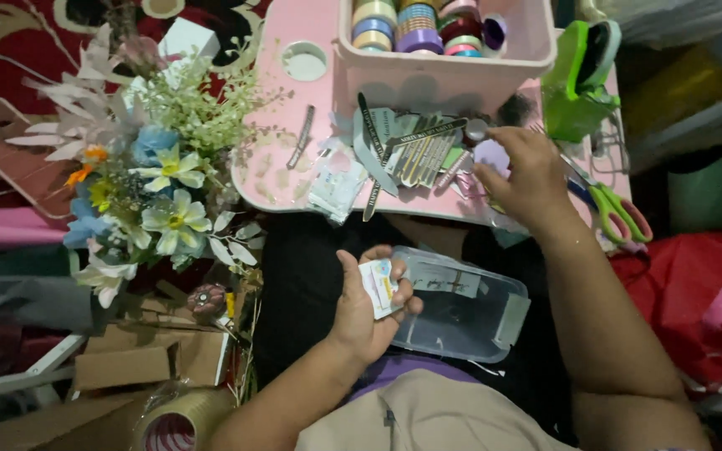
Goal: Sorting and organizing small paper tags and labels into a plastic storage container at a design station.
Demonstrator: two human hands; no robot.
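At the far left I see a bouquet of artificial flowers (148, 179), with flattened cardboard (139, 355) and a roll of clear tape (181, 418) below it.

Left hand (369, 309): the forearm rises from the bottom edge and the hand sits over my lap, palm turned up and toward me. The fingers are curled closed around a small stack of white cards (380, 286). The thumb lies along the stack's left edge, and the fingertips wrap its right edge. Just right of the hand, touching the fingertips, lies a clear plastic box (461, 313) on the dark lap.

Right hand (524, 179): the arm extends forward from the lower right, and the hand rests palm down on the pink tray table (282, 100). The fingers are bent and pressed down among small paper pieces and packets. I cannot tell whether they hold anything, as the palm hides the fingertips.

Left of this hand lie packets of metal strips (419, 154). Behind it stands a pink bin (444, 67) of ribbon rolls (415, 25). Green-handled scissors (616, 209) lie just beside the wrist, on the right.
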